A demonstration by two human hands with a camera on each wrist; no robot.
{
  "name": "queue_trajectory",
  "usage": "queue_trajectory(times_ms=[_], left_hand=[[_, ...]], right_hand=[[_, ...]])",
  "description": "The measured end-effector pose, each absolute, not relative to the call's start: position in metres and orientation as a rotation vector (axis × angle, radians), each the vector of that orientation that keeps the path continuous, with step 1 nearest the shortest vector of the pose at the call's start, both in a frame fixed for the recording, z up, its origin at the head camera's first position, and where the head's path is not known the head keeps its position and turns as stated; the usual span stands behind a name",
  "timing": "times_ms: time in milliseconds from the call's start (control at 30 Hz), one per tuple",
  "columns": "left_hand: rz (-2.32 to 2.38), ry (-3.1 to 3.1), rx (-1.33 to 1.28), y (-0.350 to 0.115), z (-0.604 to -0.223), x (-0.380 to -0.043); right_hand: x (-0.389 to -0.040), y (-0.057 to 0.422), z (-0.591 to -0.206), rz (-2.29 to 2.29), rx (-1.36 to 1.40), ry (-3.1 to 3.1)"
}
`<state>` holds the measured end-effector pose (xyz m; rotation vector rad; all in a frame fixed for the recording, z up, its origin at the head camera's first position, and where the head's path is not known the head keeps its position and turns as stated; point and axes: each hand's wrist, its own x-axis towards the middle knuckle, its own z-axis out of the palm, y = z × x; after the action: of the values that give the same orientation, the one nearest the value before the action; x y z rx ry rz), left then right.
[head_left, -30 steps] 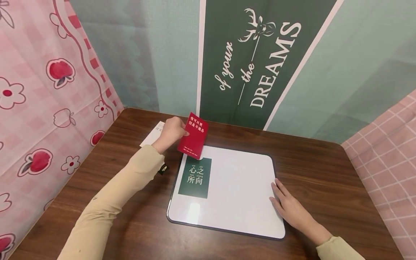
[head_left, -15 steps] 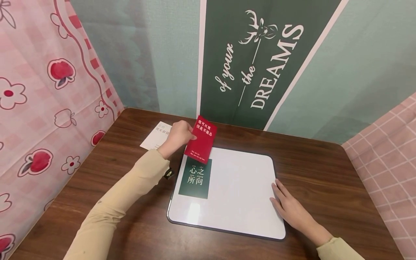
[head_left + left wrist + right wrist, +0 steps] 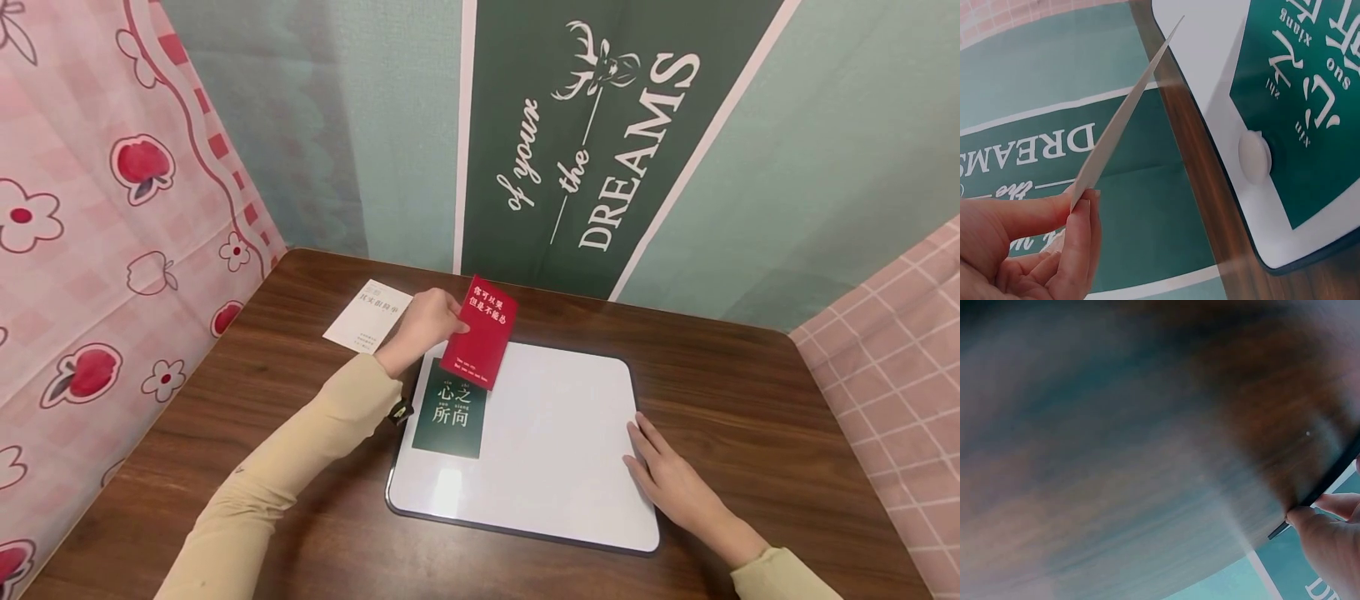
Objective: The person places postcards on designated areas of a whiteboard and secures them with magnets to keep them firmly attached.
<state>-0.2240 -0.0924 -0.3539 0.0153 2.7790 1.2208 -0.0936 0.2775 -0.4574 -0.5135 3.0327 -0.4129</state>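
Observation:
My left hand (image 3: 427, 325) pinches a red card (image 3: 486, 337) with white lettering by its left edge, thumb against fingers. The card hangs tilted above the upper left part of a white magnetic board (image 3: 562, 450) and overlaps a green card (image 3: 448, 425) lying there. In the left wrist view the red card (image 3: 1119, 119) appears nearly edge-on, and a round white magnet (image 3: 1255, 156) sits at the green card's edge. Relaxed fingers of my right hand (image 3: 675, 483) rest on the board's right edge. The right wrist view shows its thumb and fingers at the dark rim (image 3: 1335, 472).
A white card (image 3: 367, 312) with printed text lies on the brown wooden table (image 3: 735, 400), left of the board. Behind the table hangs a green curtain (image 3: 405, 125) with lettering. Pink patterned cloths stand at the left (image 3: 112, 275) and right.
My left hand has carried the red card rightward and slightly toward me, over the board's top left. More of the white card now shows. My right hand has stayed at the board's edge.

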Motion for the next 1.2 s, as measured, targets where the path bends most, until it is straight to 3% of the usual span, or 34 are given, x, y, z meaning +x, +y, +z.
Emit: queue_trajectory(times_ms=[1200], left_hand=[[1.353, 2.524, 0.069, -0.066, -0.378, -0.205]], right_hand=[[-0.084, 0.272, -0.465, -0.421, -0.536, 3.059]])
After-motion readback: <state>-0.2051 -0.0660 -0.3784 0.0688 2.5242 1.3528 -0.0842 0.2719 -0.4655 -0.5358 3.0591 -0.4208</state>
